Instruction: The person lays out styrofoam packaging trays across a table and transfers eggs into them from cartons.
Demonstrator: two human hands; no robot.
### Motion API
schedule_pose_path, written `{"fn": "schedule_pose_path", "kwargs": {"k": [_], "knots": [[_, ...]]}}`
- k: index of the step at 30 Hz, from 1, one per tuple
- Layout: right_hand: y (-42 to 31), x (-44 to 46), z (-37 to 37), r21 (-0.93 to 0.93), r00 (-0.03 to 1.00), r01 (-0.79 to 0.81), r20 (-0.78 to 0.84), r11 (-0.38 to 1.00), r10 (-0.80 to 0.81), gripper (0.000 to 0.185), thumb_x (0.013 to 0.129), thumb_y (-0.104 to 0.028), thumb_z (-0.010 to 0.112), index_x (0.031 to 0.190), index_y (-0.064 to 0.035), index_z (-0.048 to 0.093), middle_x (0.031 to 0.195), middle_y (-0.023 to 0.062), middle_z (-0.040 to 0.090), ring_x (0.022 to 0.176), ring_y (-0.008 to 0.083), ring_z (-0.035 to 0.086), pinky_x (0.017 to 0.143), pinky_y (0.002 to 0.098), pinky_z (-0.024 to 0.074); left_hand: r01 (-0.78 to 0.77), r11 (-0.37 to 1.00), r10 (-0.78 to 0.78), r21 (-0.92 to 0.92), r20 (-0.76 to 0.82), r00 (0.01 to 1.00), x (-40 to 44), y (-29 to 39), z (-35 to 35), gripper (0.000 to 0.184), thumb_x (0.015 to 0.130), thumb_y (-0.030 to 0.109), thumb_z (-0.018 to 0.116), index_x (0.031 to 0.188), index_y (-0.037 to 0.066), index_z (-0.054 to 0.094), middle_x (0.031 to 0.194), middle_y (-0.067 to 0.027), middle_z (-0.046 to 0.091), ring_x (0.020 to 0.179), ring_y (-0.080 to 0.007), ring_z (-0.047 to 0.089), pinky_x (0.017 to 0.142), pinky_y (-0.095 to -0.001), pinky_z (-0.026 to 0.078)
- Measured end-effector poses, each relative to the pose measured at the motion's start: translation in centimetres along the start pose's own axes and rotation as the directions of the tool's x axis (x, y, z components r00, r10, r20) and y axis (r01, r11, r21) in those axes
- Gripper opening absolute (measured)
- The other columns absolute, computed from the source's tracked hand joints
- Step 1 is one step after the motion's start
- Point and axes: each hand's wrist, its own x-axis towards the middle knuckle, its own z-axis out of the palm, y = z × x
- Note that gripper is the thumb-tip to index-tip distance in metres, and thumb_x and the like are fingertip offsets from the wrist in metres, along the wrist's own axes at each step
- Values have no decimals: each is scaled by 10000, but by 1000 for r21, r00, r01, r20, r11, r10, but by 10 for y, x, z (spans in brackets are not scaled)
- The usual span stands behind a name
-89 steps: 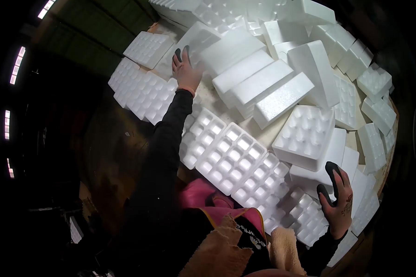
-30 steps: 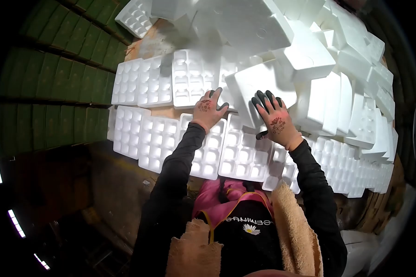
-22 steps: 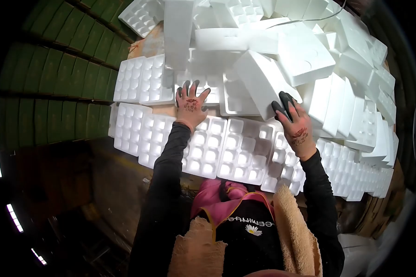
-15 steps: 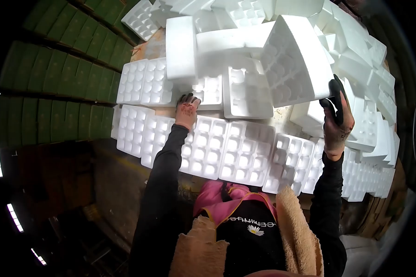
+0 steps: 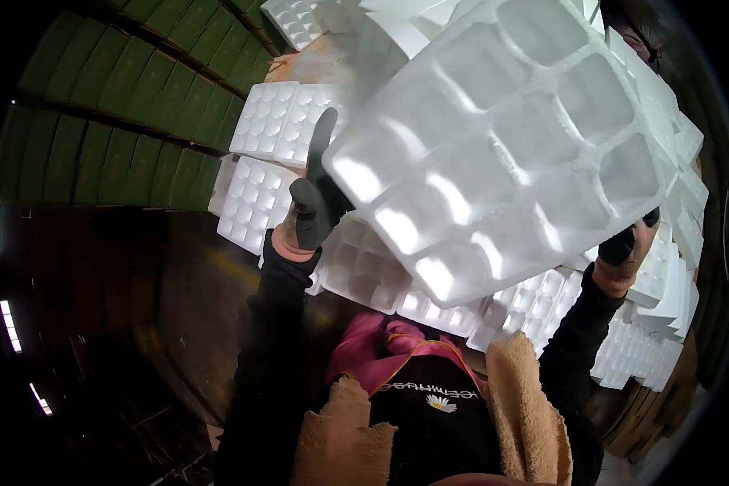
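Observation:
A large white foam tray [image 5: 494,154] with rows of square hollows is raised close to the camera, tilted, its hollows facing me. My right hand [image 5: 630,247], in a dark-palmed glove, grips its lower right edge; some of its fingers are hidden at the tray. At the opposite edge is my left hand [image 5: 320,202], gloved in dark grey, with fingers stretched upward and thumb apart. Whether it touches the tray's left corner I cannot tell. Behind and below, more foam trays [image 5: 255,202] lie in rows with hollows up, partly covered by the raised one.
Green stacked boxes [image 5: 109,162] form a wall on the left. A heap of white foam trays [image 5: 672,202] spreads along the right side. Some bare board [image 5: 328,61] shows at the back left of the work surface. A tan towel [image 5: 518,405] hangs over my front.
The foam tray at my right hand has come up and toward me, turning its hollows to the camera. My left hand has left the tray row and turned upright beside the raised tray.

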Motion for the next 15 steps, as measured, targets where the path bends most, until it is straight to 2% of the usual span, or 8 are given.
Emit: {"fn": "schedule_pose_path", "kwargs": {"k": [4, 6, 7, 8, 9, 11, 13, 15], "knots": [[-27, 21, 139, 413, 907, -207, 421, 887, 16, 524, 941, -259, 592, 1360, 15, 436, 1247, 136, 575, 1054, 205, 608, 889, 319, 494, 66, 997, -77, -43, -357, 931, -35, 48, -54, 509, 954, 399, 514, 1290, 16, 519, 1230, -99, 586, 1105, -241, 575, 929, -368, 480], [18, 27, 190, 123, 940, -94, 338, 988, 48, 596, 943, -272, 588, 1418, 9, 363, 1293, 190, 552, 1100, 260, 605, 898, 336, 504, -60, 993, -13, -103, -596, 803, -34, 66, -91, 476, 962, 372, 503, 1303, 39, 507, 1239, -92, 573, 1105, -240, 575, 917, -381, 485], [35, 21, 211, -336, 959, 65, 282, 940, 34, 686, 908, -353, 618, 1405, 32, 344, 1315, 241, 522, 1131, 324, 585, 920, 363, 486, -110, 975, -32, -191, -616, 787, -29, 77, -115, 474, 958, 376, 512, 1305, 54, 499, 1247, -86, 561, 1120, -260, 564, 923, -403, 484], [69, 8, 226, -579, 969, 95, 239, 810, 58, 812, 860, -436, 644, 1410, 51, 301, 1334, 257, 500, 1151, 359, 562, 926, 396, 475, -160, 987, 109, -30, -612, 784, -22, 78, -149, 454, 960, 332, 526, 1317, 55, 485, 1270, -102, 547, 1157, -285, 542, 943, -426, 467], [92, -6, 240, -726, 976, 101, 204, 680, 72, 784, 855, -424, 650, 1406, 25, 318, 1339, 259, 486, 1140, 361, 568, 913, 400, 481, -136, 887, 384, 441, -542, 748, -18, 71, -197, 452, 969, 323, 522, 1330, 56, 475, 1290, -106, 528, 1173, -281, 535, 974, -410, 456], [117, -35, 273, -868, 991, 50, 104, 493, 82, 733, 847, -400, 663, 1398, -28, 354, 1351, 262, 457, 1116, 364, 580, 886, 408, 494, -3, 161, 706, 987, -113, 699, 3, 59, -290, 440, 972, 287, 540, 1344, 63, 464, 1302, -110, 511, 1200, -273, 518, 1013, -380, 436], [127, -59, 312, -919, 999, 8, 24, 394, 36, 687, 839, -376, 676, 1390, -82, 389, 1362, 266, 429, 1093, 366, 592, 860, 415, 506, -118, 797, 525, 592, -582, 621, 42, 57, -331, 477, 933, 272, 599, 1323, 25, 477, 1284, -96, 516, 1161, -231, 518, 985, -345, 426], [152, -66, 329, -940, 999, 38, 42, 340, 3, 648, 831, -351, 689, 1382, -135, 425, 1374, 270, 400, 1070, 369, 604, 833, 423, 519, -65, 918, 342, 392, -697, 630, 74, 46, -370, 518, 894, 256, 658, 1302, -14, 489, 1267, -82, 521, 1122, -189, 518, 958, -311, 415]]}}
